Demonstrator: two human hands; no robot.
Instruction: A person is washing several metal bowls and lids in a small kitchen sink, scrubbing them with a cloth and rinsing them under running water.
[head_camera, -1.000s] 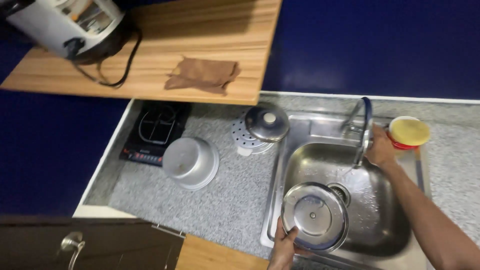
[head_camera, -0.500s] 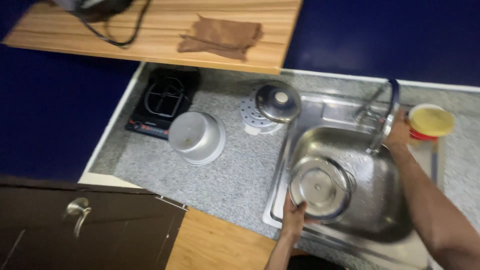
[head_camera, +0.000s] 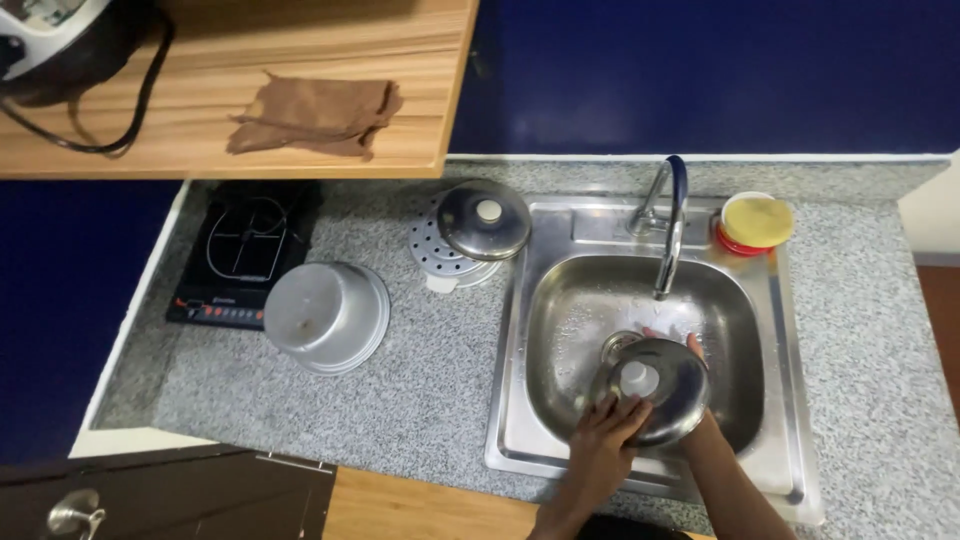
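The grey stone counter (head_camera: 400, 400) carries a steel sink (head_camera: 640, 320). Left of the sink an upturned metal pot (head_camera: 325, 317) stands, and behind it a round lid (head_camera: 485, 220). Inside the sink, under the tap (head_camera: 670, 225), both hands hold a steel lid (head_camera: 650, 388): the left hand (head_camera: 605, 445) lies with its fingers on the lid, the right hand (head_camera: 697, 420) grips its edge from behind.

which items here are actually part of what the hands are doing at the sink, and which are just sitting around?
In use: steel pot lid, held by left hand and right hand; sink; faucet.

Lying about: upturned steel pot; second lid on a white steamer tray; induction cooktop; brown cloth; yellow-topped container.
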